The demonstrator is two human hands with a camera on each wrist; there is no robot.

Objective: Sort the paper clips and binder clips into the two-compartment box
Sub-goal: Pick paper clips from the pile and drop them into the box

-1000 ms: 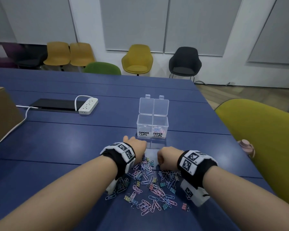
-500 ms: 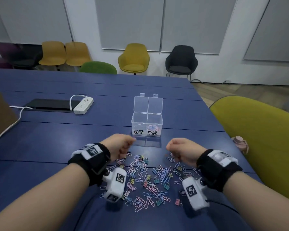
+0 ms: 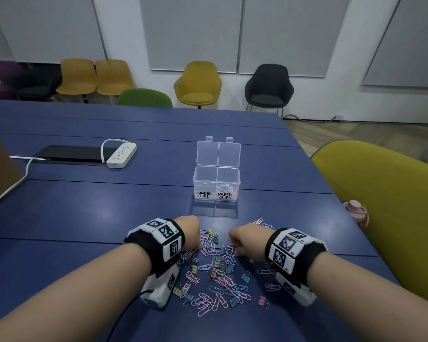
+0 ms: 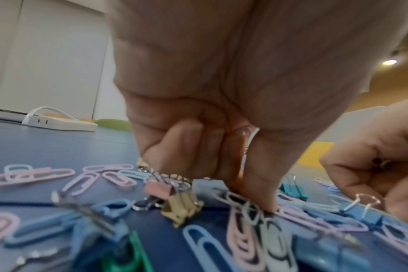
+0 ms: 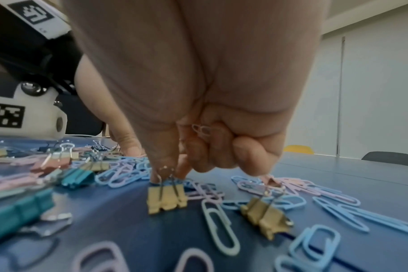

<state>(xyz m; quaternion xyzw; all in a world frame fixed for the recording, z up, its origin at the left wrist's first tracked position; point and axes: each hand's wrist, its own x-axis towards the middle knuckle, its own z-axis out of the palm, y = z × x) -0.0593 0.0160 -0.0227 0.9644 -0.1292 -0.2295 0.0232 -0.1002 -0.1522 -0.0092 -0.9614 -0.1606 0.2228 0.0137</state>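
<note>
Both hands are down in the clip pile at the near middle of the blue table (image 3: 84, 218), knuckles up, fingers curled under.

Left hand (image 3: 187, 234) sits at the pile's left far edge. In the left wrist view its thumb and forefinger tips press down on a cluster of paper clips (image 4: 249, 220), pinching at pink and white ones; a thin clip wire also shows tucked higher between the fingers, so it likely carries one already. The low pinch suits flat wire that must be nipped off the surface.

Right hand (image 3: 247, 240) is at the pile's right far edge. The right wrist view shows a small pink clip (image 5: 202, 129) held inside the curled fingers, while the thumb and forefinger tips reach down at the wire handles of a yellow binder clip (image 5: 167, 197). Whether they have closed on those handles I cannot tell. Stashing in the palm looks like gathering several before one trip.

The pile (image 3: 218, 272) is mixed pastel paper clips and small binder clips, loosely overlapping, most of it unsorted.

The two-compartment box (image 3: 216, 186) stands farther off, beyond the hands, well apart from the pile, lid up toward the far side. Left cell is labelled BINDER CLIPS and looks nearly empty; right cell, PAPER CLIPS, holds a few. Labels face the person, so each drop is easy to aim.

A white power strip (image 3: 121, 154) lies far left.

Task is early.
</note>
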